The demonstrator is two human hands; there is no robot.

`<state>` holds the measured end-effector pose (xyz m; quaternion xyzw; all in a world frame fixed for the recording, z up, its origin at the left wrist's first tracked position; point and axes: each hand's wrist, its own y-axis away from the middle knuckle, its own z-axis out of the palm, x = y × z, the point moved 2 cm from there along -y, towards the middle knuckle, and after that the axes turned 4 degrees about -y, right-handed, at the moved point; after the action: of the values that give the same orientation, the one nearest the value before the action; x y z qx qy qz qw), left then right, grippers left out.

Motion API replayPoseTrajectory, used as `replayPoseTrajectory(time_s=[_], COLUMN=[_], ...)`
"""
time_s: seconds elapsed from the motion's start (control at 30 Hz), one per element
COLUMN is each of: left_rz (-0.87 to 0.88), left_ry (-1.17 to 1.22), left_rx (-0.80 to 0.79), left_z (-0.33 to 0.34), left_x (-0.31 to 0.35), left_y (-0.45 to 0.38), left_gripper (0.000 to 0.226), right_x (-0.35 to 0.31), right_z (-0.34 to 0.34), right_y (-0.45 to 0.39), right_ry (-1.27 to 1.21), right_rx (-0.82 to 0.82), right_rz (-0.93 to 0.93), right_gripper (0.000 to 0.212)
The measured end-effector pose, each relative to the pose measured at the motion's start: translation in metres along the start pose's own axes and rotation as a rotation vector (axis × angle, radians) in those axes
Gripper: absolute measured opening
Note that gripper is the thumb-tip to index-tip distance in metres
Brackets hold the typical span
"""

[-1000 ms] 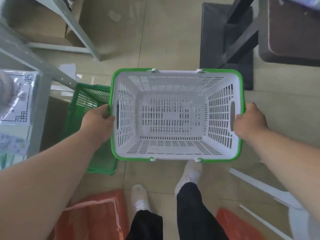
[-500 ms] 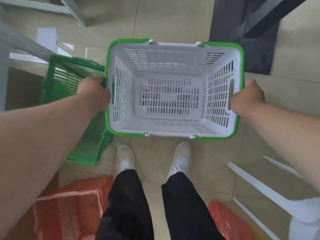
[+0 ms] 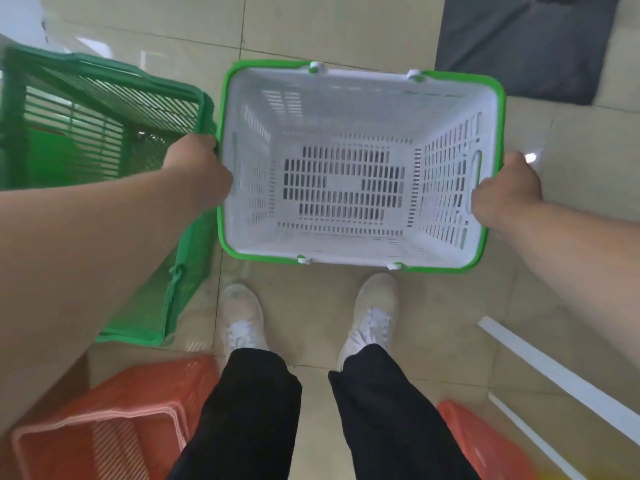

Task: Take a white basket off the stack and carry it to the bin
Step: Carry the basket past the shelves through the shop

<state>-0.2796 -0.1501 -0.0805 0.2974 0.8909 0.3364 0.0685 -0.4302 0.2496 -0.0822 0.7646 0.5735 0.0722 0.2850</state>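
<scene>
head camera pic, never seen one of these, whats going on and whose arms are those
The camera sits on a person's head and looks down, so the arms and feet are their own. No machine here. The left hand and right hand grip opposite ends of an empty white basket with a green rim, held above the tiled floor. A green crate stands on the left, an orange basket lies near the feet, and their white shoes show below.

The person wears black trousers (image 3: 388, 420), 2 white lace-up sneakers (image 3: 375, 317), and has bare, sleeveless forearms (image 3: 86, 244).
</scene>
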Motion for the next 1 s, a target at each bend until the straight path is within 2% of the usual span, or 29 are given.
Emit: replayPoseTrajectory(time_s=[0.17,0.33,0.43,0.57,0.63,0.8,1.0], left_rz=[0.029,0.076,0.063,-0.071,-0.100,-0.084,-0.055], left_ry=[-0.058,-0.224,-0.135,0.072,0.077,0.041,0.049], left_rx=[0.000,0.021,-0.015,-0.213,-0.254,-0.243,-0.184], left_z=[0.019,0.013,0.014,0.022,0.027,0.032,0.023], left_x=[0.002,0.007,0.004,0.000,0.000,0.003,-0.008], left_y=[-0.008,-0.010,-0.011,-0.014,-0.017,-0.024,-0.004], left_gripper=[0.011,0.008,0.010,0.023,0.020,0.012,0.013], right_x=[0.003,0.004,0.004,0.007,0.012,0.012,0.005], right_z=[0.020,0.025,0.024,0.023,0.028,0.037,0.020], right_y=[-0.004,-0.003,-0.003,-0.007,-0.013,-0.012,0.000], right_ry=[-0.010,-0.025,0.037,0.072,0.033,0.025,-0.028], right_rx=[0.035,0.064,0.042,-0.020,-0.039,0.018,0.085], right_rz=[0.023,0.036,0.025,-0.031,-0.020,-0.031,-0.023], right_gripper=[0.035,0.037,0.044,0.046,0.044,0.053,0.043])
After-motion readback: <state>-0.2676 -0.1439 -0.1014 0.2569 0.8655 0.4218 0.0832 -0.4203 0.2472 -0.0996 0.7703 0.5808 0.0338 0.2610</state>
